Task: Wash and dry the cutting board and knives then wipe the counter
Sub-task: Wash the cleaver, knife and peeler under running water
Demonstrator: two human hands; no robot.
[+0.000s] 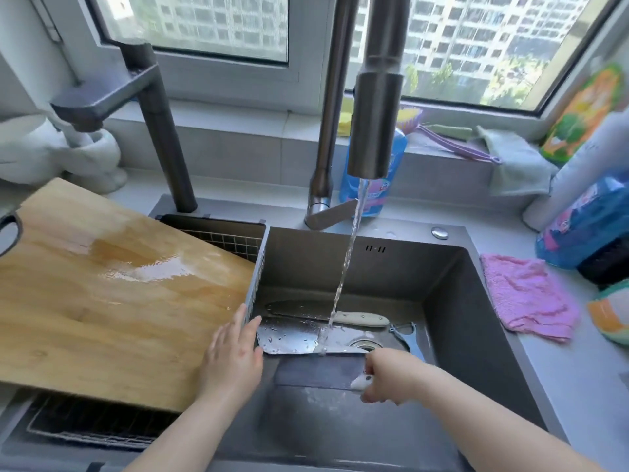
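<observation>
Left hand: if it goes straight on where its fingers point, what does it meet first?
Likely the sink's divider wall, just beyond the fingertips of the left hand; depth is unclear.

My right hand (pixel 388 378) hides most of the dark knife (pixel 316 371) handle. The cutting board (pixel 102 301) runs past the left edge.
</observation>
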